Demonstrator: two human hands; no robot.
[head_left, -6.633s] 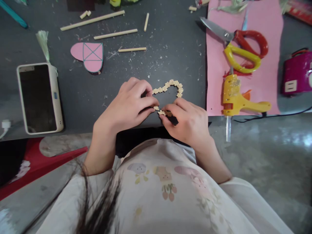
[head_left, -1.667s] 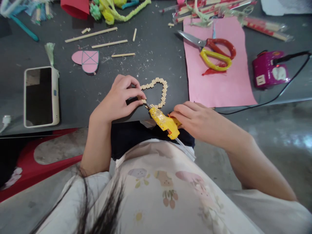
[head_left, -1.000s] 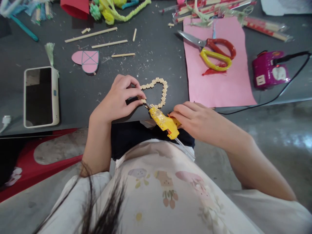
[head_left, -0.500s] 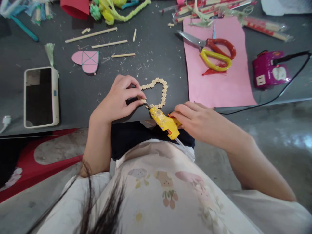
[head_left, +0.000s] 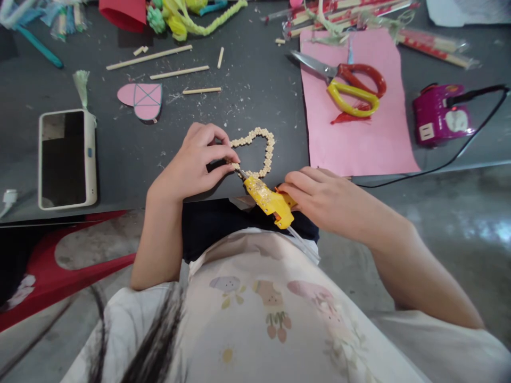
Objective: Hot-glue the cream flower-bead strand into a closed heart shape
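My right hand (head_left: 313, 194) is wrapped round the handle of a yellow hot glue gun (head_left: 268, 199), with a clear glue stick (head_left: 299, 238) coming out of its back end. The gun's metal nozzle meets the lower left part of a heart-shaped outline (head_left: 269, 151) built from small pale wooden pieces. My left hand (head_left: 207, 157) pinches that outline at its left side, thumb and fingers closed near the nozzle tip. Those fingers cover part of the outline. Whether glue is coming out cannot be made out.
Pale sticks (head_left: 179, 72) and a pink paper heart (head_left: 146, 100) lie beyond my left hand. A white device with a dark screen (head_left: 64, 159) lies at left. Scissors (head_left: 351, 88) rest on pink paper (head_left: 359, 151). A black cord (head_left: 451, 159) runs from a purple box (head_left: 441, 114).
Both hands, the glue gun and the wooden outline stay almost in place. Only the strands of hair at the lower left have swung.
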